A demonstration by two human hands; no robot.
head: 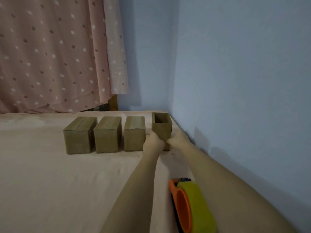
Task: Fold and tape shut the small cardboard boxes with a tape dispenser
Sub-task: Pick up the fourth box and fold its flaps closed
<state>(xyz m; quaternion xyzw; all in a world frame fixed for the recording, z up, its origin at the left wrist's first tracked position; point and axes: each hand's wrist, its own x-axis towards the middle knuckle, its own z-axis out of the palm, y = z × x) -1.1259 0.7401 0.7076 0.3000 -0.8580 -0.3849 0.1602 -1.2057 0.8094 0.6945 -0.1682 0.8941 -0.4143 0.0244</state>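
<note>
Open-topped brown cardboard box stands at 1 o'clock, rightmost of a row with three closed brown cardboard boxes. Left hand and right hand hold its near face low down; finger curl apparently gripping, blurred. Orange tape dispenser with yellow-green roll lies at 5 o'clock.

Four small brown cardboard boxes stand in a row. The three on the left — first box, second box, third box — are closed, tops taped. The fourth box, rightmost, is open-topped and stands taller. An orange tape dispenser with a yellow-green roll lies well apart, nearer the camera.
</note>
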